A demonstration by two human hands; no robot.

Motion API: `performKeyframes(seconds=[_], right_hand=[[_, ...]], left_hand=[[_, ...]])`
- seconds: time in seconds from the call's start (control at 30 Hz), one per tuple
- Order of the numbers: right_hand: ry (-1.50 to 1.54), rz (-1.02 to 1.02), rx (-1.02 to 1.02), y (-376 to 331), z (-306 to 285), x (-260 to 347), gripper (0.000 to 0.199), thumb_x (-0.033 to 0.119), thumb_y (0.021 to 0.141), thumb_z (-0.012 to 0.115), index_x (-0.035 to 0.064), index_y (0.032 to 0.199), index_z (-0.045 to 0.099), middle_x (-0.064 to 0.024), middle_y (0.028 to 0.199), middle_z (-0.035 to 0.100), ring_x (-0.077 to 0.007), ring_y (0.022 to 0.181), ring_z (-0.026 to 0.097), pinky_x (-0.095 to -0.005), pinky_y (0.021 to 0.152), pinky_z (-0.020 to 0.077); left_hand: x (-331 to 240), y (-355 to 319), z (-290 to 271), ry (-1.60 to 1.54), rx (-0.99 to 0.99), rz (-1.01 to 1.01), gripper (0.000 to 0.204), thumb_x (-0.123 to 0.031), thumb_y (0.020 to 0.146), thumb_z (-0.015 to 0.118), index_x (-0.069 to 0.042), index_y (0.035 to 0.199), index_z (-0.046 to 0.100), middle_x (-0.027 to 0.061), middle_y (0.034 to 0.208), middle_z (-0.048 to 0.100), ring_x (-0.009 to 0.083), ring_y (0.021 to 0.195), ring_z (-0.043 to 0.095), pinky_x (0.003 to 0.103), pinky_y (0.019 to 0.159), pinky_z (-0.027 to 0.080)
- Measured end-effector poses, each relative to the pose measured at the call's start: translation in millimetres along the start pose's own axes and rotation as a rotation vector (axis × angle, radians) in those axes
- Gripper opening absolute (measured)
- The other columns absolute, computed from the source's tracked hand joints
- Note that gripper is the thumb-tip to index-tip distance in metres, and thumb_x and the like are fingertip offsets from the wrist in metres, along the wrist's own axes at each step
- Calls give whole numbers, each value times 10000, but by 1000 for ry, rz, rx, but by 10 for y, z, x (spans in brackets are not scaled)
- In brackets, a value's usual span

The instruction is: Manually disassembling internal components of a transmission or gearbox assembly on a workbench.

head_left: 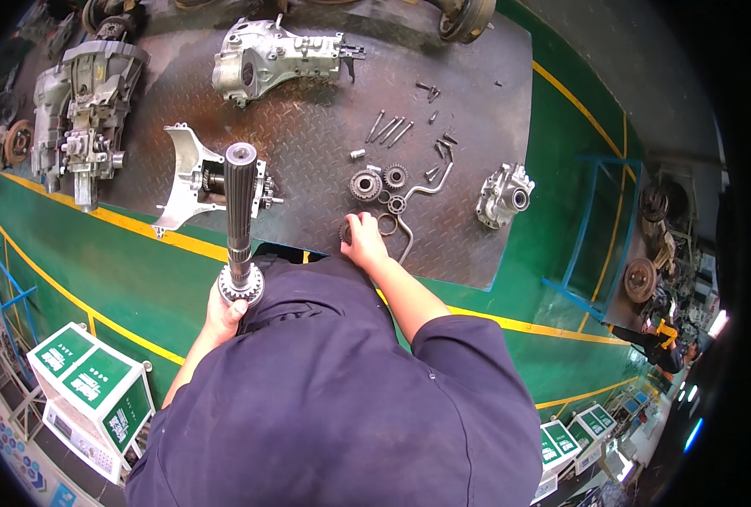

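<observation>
My left hand is closed round the lower end of a long splined shaft, which stands upright with a toothed gear near its base. At the front edge of the metal table, my right hand has its fingers bent onto a dark gear, partly hidden by them. Beside that hand lies a thin ring. Just beyond are a large gear with a bearing-like centre, a smaller gear and a small bearing.
A bent metal rod and several bolts lie on the table plate. Around them sit an open housing, a gearbox casing, a cover and a transmission. Green-white cabinets stand behind left.
</observation>
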State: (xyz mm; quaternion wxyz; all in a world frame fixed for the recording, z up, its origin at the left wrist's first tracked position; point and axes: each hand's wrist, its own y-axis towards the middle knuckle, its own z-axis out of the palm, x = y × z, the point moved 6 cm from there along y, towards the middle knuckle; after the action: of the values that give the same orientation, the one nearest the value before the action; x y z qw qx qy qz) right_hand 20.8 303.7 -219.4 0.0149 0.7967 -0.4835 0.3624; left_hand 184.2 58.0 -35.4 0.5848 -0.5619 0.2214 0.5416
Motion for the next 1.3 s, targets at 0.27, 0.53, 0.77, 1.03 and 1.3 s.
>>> performKeyframes(seconds=[0.27,0.53,0.77,1.03,1.3], right_hand=[[-33,-39,-183,-170,-82,-157,721,145,692,816,22,1322,489,-223,1252,509,-402,1198,493,-460,1031,452],[122,-28,-233,-289,-177,-111,517,171,695,839,9,1125,603,-221,1238,586,-400,1161,542,-452,1017,465],[103,-94,-334,-366,-313,-15,295,160,696,834,19,889,662,-224,1275,581,-403,1197,529,-463,1023,449],[95,-52,-363,-383,-260,-114,278,156,682,841,13,841,663,-220,1272,576,-400,1195,530,-472,1023,438],[118,-9,-333,-455,-260,-122,345,153,686,845,39,936,636,-226,1281,563,-402,1212,514,-492,1020,434]], left_hand=[[18,-13,-56,26,27,3,894,-520,716,867,15,1320,482,52,1160,615,128,1029,598,290,956,473],[18,-15,-66,73,34,-18,955,-524,692,877,34,1344,458,72,1191,613,151,1068,604,308,986,472],[-35,-22,-19,109,57,-49,983,-531,641,922,35,1309,475,79,1178,617,147,1055,604,307,978,471],[-14,-3,33,105,84,-36,999,-527,645,921,43,1332,472,90,1198,616,155,1068,600,314,985,465],[76,-17,-25,85,102,-39,1001,-513,659,906,48,1357,458,93,1222,607,165,1107,595,319,1007,458]])
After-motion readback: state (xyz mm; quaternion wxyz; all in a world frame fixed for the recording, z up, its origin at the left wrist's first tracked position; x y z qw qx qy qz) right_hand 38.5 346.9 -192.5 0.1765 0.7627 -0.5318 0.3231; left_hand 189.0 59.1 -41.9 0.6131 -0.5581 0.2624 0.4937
